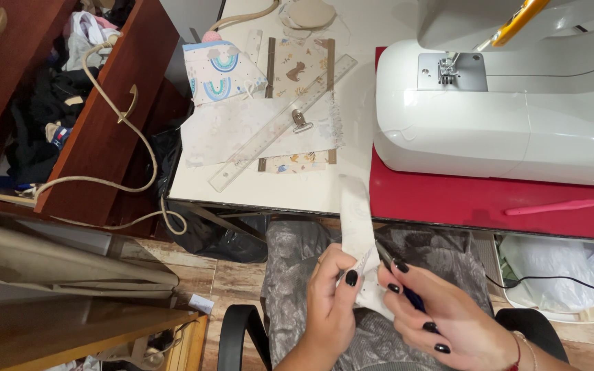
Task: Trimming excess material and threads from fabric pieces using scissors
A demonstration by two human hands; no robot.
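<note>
My left hand (335, 292) pinches the lower end of a narrow white fabric strip (356, 213) that rises toward the table edge. Close beside it, my right hand (441, 312) grips a small dark tool (388, 260) whose tip touches the strip near my left thumb. Both hands hover over my lap, which is covered in grey patterned cloth. The strip's bottom end is hidden between my fingers.
A white sewing machine (503, 117) stands on a red mat (448, 199) at the right. Patterned fabric pieces (242, 127), a clear ruler (280, 124) and a pink tool (551, 205) lie on the table. Open wooden drawers (97, 130) with clothes and a beige cord are at left.
</note>
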